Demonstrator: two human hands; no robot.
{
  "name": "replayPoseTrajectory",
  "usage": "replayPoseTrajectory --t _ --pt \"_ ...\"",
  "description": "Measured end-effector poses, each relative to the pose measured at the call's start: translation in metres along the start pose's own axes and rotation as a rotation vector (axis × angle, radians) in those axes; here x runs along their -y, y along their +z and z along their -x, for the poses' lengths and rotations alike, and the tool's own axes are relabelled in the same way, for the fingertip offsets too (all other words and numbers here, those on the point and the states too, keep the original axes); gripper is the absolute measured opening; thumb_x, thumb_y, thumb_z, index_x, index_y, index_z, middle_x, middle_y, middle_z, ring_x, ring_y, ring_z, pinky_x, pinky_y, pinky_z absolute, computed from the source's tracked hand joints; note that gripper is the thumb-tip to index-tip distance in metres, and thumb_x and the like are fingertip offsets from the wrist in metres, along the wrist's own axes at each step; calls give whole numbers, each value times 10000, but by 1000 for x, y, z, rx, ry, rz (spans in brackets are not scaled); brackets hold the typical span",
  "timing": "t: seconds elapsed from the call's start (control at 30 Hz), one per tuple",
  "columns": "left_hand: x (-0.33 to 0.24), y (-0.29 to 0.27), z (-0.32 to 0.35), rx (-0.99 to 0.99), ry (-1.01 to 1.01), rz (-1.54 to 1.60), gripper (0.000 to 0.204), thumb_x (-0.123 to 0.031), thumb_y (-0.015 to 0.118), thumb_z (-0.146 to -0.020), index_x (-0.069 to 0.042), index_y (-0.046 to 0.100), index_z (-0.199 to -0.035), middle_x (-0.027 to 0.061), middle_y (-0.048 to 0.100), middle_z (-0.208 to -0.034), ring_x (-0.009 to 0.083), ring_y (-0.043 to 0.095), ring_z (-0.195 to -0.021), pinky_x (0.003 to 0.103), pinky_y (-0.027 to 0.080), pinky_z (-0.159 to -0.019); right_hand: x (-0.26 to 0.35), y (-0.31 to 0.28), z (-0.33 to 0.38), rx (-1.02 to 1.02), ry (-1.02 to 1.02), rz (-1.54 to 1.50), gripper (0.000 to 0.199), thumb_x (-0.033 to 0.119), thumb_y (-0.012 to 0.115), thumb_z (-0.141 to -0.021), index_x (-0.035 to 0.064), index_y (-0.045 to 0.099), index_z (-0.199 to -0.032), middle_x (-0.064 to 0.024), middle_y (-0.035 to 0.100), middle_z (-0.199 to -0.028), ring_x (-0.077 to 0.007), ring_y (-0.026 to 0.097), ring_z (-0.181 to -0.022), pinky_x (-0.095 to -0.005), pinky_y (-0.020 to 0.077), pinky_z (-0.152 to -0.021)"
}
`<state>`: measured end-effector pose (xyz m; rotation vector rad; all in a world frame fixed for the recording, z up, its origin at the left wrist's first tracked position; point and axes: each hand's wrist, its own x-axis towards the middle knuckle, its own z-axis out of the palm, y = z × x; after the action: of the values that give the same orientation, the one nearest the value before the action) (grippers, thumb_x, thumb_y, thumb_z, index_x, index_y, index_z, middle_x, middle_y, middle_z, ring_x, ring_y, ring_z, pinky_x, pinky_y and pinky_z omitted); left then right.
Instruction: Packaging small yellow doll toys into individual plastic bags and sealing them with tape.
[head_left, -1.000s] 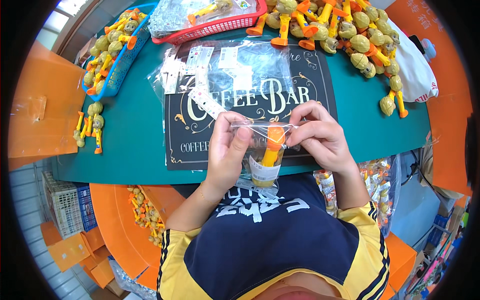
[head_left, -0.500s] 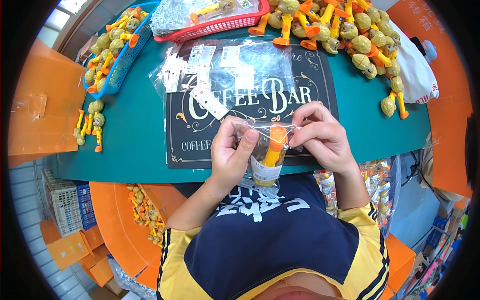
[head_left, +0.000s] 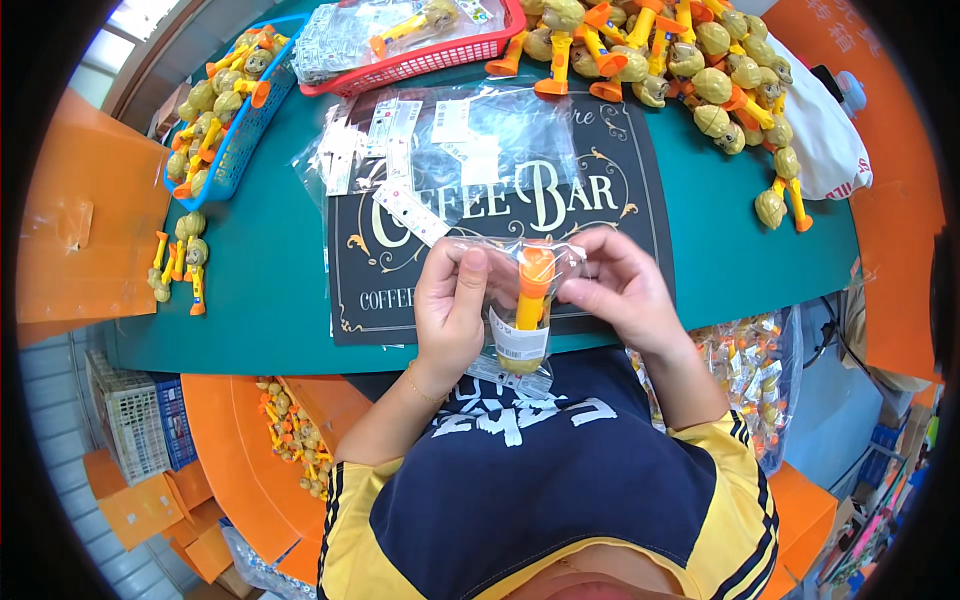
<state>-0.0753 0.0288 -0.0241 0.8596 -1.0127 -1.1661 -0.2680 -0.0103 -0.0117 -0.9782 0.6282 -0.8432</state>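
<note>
Between my hands hangs a clear plastic bag (head_left: 503, 300) with a yellow toy (head_left: 531, 302) inside, its orange end up and its round gold end down. A white printed label shows on the bagged toy. My left hand (head_left: 452, 300) pinches the bag's upper left edge, thumb on top. My right hand (head_left: 622, 290) has its thumb and fingers closed at the upper right corner of the bag. Beyond my hands, several flat clear bags (head_left: 540, 140) with white header cards lie on a black printed mat (head_left: 620, 255).
A red basket (head_left: 430, 62) of flat bags stands at the back, beside a heap of gold-headed toys (head_left: 715, 75). A blue basket (head_left: 232, 150) of toys is at the left, with a few loose toys (head_left: 190, 262) nearer. Bagged toys (head_left: 745, 385) lie below the table's right side.
The bagged toy has shifted slightly left and hangs more upright. Both hands have moved slightly left with it, still holding the bag's top edge.
</note>
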Motion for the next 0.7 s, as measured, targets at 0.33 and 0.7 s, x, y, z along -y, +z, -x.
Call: replayPoseTrajectory --t 0.33,0.7 --pt "-7 0 9 -60 59 -211 176 -203 459 -1024 -72 455 -907 -16 502 -669 20 407 -482 182 330 -435 0 5 8 23 -158 157 43 31 599 -912 -8 598 -927 -51 554 -946 -102 549 -828 -254 468 -761" --pt "-6 -3 11 -40 97 -116 156 -174 495 -1009 -29 516 -956 -30 501 -650 7 420 -511 172 344 -473 -2 -7 10 167 43 9 558 550 493 -941 32 469 -1147 -63 562 -981 -122 575 -884 -256 472 -766"
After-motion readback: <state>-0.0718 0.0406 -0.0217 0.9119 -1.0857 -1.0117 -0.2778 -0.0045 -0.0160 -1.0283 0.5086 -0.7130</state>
